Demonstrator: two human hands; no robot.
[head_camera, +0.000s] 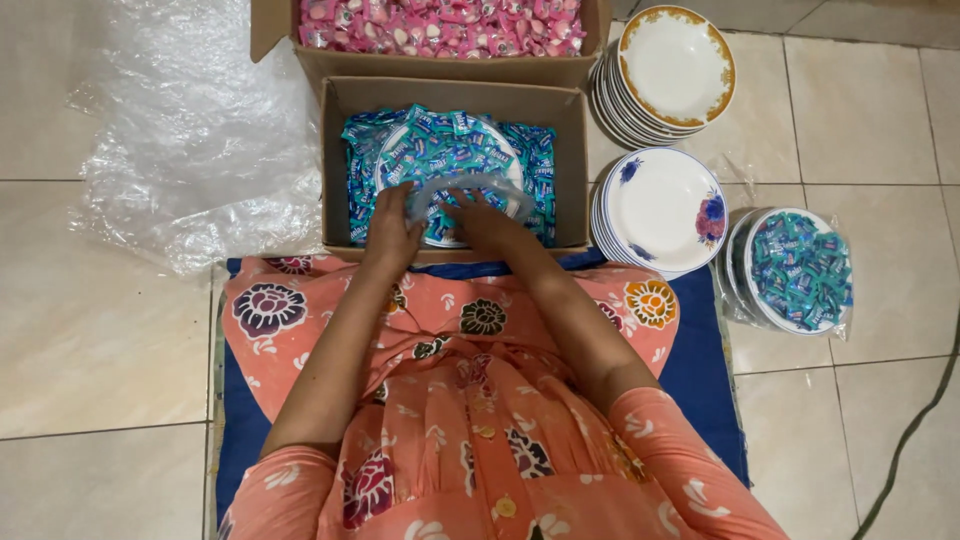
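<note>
clear plastic bag (470, 188) held by left hand (392, 232) and right hand (483, 226).

A clear plastic bag (470, 190) is gripped by the left hand (393, 232) and right hand (484, 226); beyond the fingers (405, 196), a candy-heaped plate (448, 160) is seen inside a cardboard box (452, 100).

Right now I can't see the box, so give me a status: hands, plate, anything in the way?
Left hand and right hand on clear bag over plate. Blue candies crowd it.
</note>
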